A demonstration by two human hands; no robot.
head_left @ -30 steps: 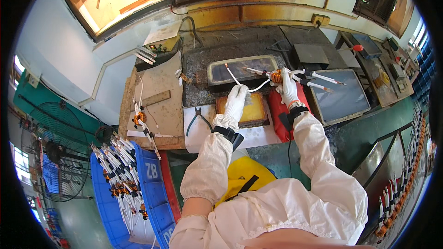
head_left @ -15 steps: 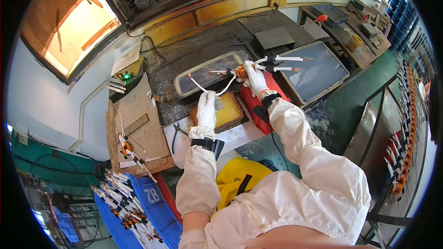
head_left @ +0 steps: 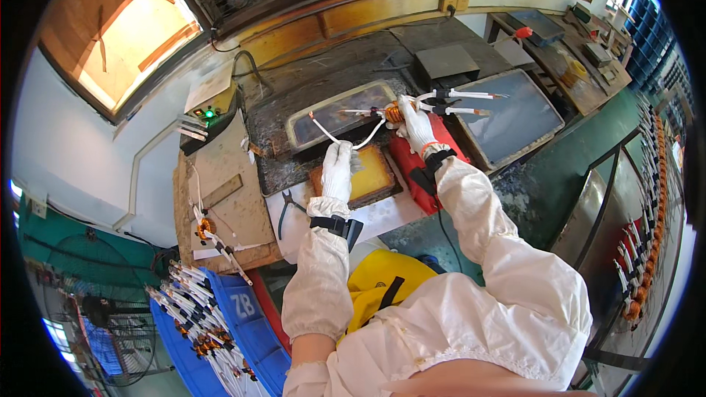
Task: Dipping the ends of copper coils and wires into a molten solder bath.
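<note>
My right hand (head_left: 416, 129), in a white glove, grips a copper-wound coil (head_left: 393, 113) with several white-sleeved leads and black bands. Two of its leads reach out to the right, over a large tray. In its white glove, my left hand (head_left: 337, 170) pinches another white-sleeved lead (head_left: 326, 132), which bends in a V between the coil and its bare copper tip. That tip stands above the near left rim of a rectangular pot (head_left: 292, 137) with a dull grey surface. Below the hands lies a shallow tray of amber material (head_left: 373, 179), partly hidden by my left hand.
Pliers (head_left: 287, 209) lie on white paper left of the amber tray. A red case (head_left: 413, 173) sits under my right wrist. The large grey tray (head_left: 507, 121) stands to the right. Another coil (head_left: 206, 228) lies on the left board, above a blue bin (head_left: 246, 309) of coils.
The whole view has shifted slightly, so the scene sits a little farther right. Both hands keep their hold on the coil and its lead.
</note>
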